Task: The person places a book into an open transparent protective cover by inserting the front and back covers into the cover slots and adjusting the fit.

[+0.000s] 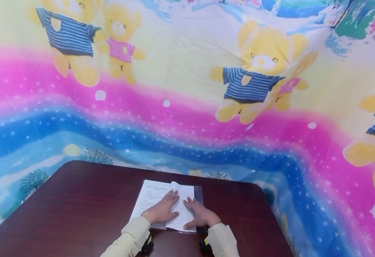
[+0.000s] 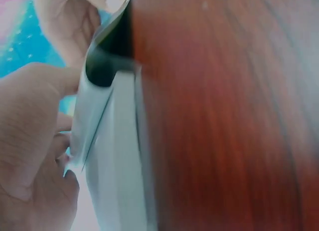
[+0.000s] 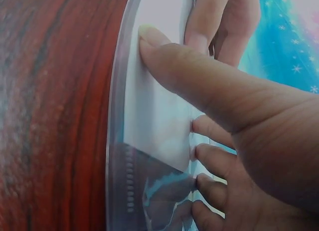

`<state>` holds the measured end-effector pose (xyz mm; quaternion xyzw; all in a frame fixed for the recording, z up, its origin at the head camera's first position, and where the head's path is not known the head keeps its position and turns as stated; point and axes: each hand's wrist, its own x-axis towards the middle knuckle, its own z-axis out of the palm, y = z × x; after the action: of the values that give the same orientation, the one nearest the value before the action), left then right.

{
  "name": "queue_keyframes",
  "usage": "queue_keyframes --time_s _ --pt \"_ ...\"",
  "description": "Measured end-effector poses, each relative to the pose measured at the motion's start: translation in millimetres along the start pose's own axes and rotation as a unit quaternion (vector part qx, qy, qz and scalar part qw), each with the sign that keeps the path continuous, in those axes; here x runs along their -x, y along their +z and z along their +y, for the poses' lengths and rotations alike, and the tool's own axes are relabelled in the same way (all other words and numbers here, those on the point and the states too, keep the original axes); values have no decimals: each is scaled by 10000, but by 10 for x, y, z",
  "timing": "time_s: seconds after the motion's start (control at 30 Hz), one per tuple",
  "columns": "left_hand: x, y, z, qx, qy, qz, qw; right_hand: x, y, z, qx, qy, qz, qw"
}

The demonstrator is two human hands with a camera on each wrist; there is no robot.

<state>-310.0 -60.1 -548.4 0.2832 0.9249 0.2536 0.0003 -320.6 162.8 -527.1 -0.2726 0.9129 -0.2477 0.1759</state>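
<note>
A white sheet with printed text (image 1: 152, 196) lies on the left side of a clear plastic folder (image 1: 199, 195). Over the folder's right side is a blank white page (image 1: 183, 192). My left hand (image 1: 163, 210) rests on the blank page near the middle fold, fingers stretched forward. On the page's right part, my right hand (image 1: 203, 215) presses with spread fingers. In the left wrist view, a page edge (image 2: 92, 116) curls up beside my left hand (image 2: 25, 136). The right wrist view shows the right thumb (image 3: 189, 71) on the page inside the plastic margin.
The dark red-brown table (image 1: 78, 203) carries the folder near its front middle. Behind and around it hangs a colourful cloth (image 1: 174, 128) printed with teddy bears and snowflakes. A black wrist device (image 1: 148, 246) sits under the left cuff.
</note>
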Motion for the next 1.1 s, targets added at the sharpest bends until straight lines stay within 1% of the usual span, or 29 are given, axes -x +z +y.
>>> queue_keyframes --time_s 0.1,0.23,0.43,0.6,0.83,0.87,0.97,1.1 --pt "50 -66 -32 93 -33 -33 9999 5 5 8 -29 70 -13 10000" --pt "80 -126 -80 189 -40 -23 9998 9 13 15 -61 116 20 9999" --pt "95 -107 -128 298 46 -132 9995 19 13 3 -34 85 44 9999" --pt "102 -69 -142 423 42 -190 9989 25 2 4 -15 30 40 10000" --pt "112 -12 -132 240 298 -126 9992 23 -6 13 117 4 28 9999" --pt "109 -8 -124 258 294 -134 9991 20 -5 14 126 8 28 9999" --pt "119 -5 -84 92 269 -175 9994 16 -3 12 138 45 28 9999" --pt "139 6 -31 -51 137 -254 9996 21 6 10 117 79 24 9999"
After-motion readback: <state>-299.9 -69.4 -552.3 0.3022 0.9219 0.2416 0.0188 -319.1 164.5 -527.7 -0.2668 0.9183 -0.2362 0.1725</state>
